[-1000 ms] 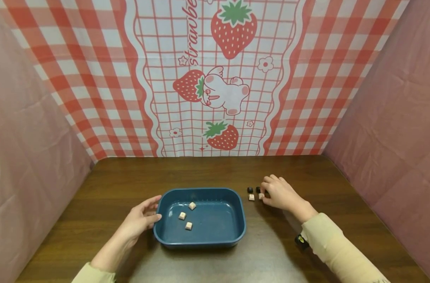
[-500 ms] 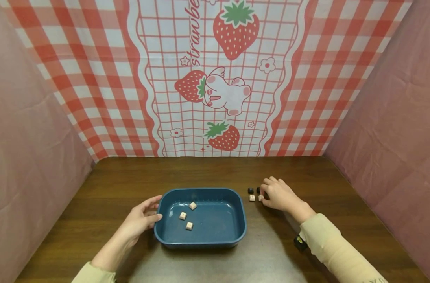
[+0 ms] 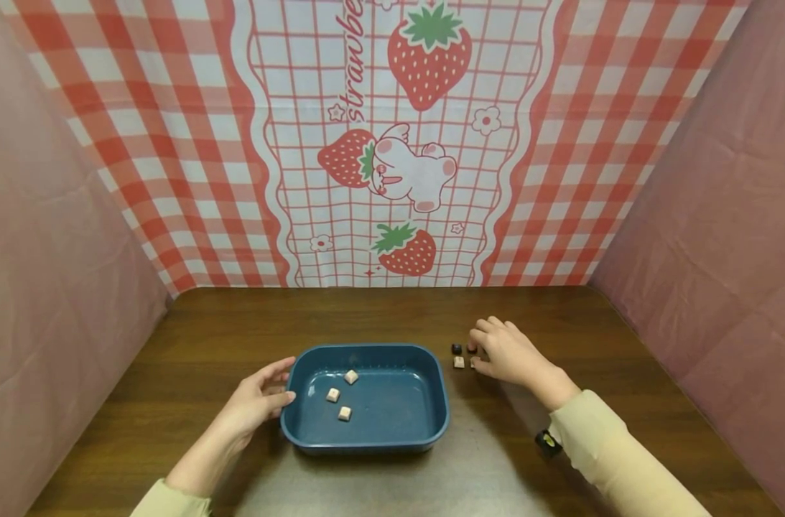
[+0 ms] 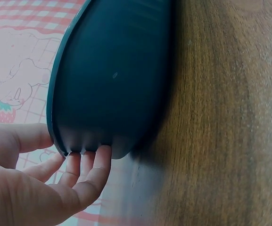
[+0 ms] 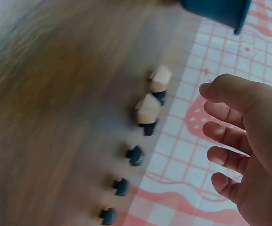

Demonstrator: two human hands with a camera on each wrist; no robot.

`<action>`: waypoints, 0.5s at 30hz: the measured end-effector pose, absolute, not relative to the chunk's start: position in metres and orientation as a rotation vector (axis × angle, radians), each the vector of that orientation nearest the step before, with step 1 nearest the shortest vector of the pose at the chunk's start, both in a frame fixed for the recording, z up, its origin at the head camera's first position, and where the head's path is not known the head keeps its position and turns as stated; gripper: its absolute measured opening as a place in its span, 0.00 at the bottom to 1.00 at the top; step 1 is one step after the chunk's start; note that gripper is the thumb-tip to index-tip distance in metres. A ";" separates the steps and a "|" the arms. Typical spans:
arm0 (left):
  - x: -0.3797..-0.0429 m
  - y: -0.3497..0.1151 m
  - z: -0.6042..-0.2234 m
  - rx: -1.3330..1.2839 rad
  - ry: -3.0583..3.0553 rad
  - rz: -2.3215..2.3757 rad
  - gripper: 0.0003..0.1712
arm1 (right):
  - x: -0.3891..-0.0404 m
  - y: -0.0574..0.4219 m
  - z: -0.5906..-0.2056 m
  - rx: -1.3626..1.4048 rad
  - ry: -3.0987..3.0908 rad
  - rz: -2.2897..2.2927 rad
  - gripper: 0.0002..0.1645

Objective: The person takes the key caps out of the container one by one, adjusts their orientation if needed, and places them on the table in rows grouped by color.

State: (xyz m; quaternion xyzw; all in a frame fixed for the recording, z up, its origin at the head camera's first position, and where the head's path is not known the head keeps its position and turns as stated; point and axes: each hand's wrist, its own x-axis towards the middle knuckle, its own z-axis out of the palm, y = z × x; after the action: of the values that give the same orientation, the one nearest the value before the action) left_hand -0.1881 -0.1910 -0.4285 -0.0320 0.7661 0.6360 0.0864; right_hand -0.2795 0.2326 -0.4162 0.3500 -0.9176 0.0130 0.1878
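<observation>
My left hand [image 3: 256,402] holds the left end of a blue rectangular tray [image 3: 392,446], thumb at the rim and fingertips [image 4: 105,153] against the outer wall. Three cream keycaps lie apart inside the tray, one of them a keycap [image 3: 345,413] toward the front. To the tray's right, my right hand [image 3: 508,353] is lowered over a small group of keycaps, with a cream keycap [image 3: 459,362] and a black keycap [image 3: 457,349] just left of its fingertips. In the right wrist view the thumb and fingers are spread apart with nothing between them, facing a cream keycap [image 5: 149,109].
More black keycaps, such as a black keycap [image 5: 121,187], line up on the wooden table [image 3: 237,316]. A small black device [image 3: 549,443] sits under the right wrist. Behind hangs a strawberry-print cloth [image 3: 392,251], with pink cloth [image 3: 709,251] at the sides.
My right hand has shifted slightly left, and its fingertips now cover more of the near right cream keycap. The thumb and index finger look wider apart. The left hand and tray stay in place.
</observation>
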 end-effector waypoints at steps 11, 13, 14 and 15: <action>-0.188 -0.191 -0.429 -0.095 2.285 1.905 0.33 | -0.266 0.210 -0.394 1.021 -2.527 0.123 0.13; -0.188 -0.191 -0.429 -0.094 2.287 1.900 0.33 | -0.264 0.206 -0.391 1.019 -2.535 0.128 0.15; -0.188 -0.191 -0.429 -0.095 2.288 1.897 0.33 | -0.263 0.203 -0.389 1.016 -2.534 0.125 0.15; -0.188 -0.191 -0.429 -0.097 2.289 1.894 0.33 | -0.262 0.201 -0.388 1.012 -2.535 0.120 0.15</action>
State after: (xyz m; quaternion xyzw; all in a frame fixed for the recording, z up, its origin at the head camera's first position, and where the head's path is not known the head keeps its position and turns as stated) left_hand -0.1879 -0.1911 -0.4285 -0.0324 0.7672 0.6350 0.0844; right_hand -0.2620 0.2012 -0.3881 0.3626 -0.9085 0.0429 0.2034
